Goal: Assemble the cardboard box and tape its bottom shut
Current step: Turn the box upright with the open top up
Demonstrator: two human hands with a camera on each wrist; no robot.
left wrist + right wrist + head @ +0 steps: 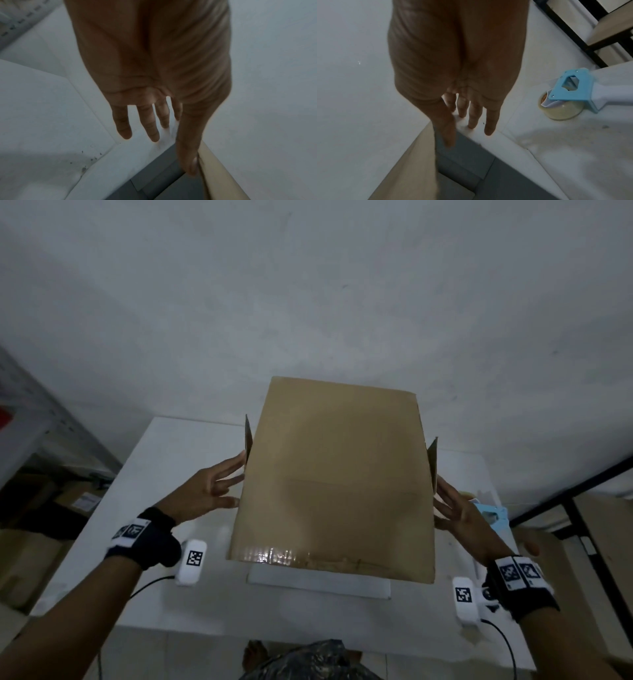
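Holding the cardboard box (332, 484) up over the white table (178, 474), one hand flat on each side. My left hand (202, 491) has its fingers straight and spread against the box's left edge; the left wrist view shows the thumb (188, 146) lying along the cardboard edge, the other fingers fanned clear of it. My right hand (462, 518) mirrors that on the right edge, fingers straight, thumb (445, 129) beside the cardboard. Neither hand curls round anything; it's palm pressure only.

Broad brown face points at me, with a glossy strip of tape (274, 554) along its near edge. A small flap (248, 436) sticks out at the upper left, another flap (433, 460) at the upper right.

Tape dispenser (570, 94), blue with a clear roll, lies on the table just right of my right hand, near the table's right edge. Two white marker blocks (191, 561) sit near the front corners, with a flat white sheet (318, 585) between them, under the box. Open tabletop to the left of my left hand.
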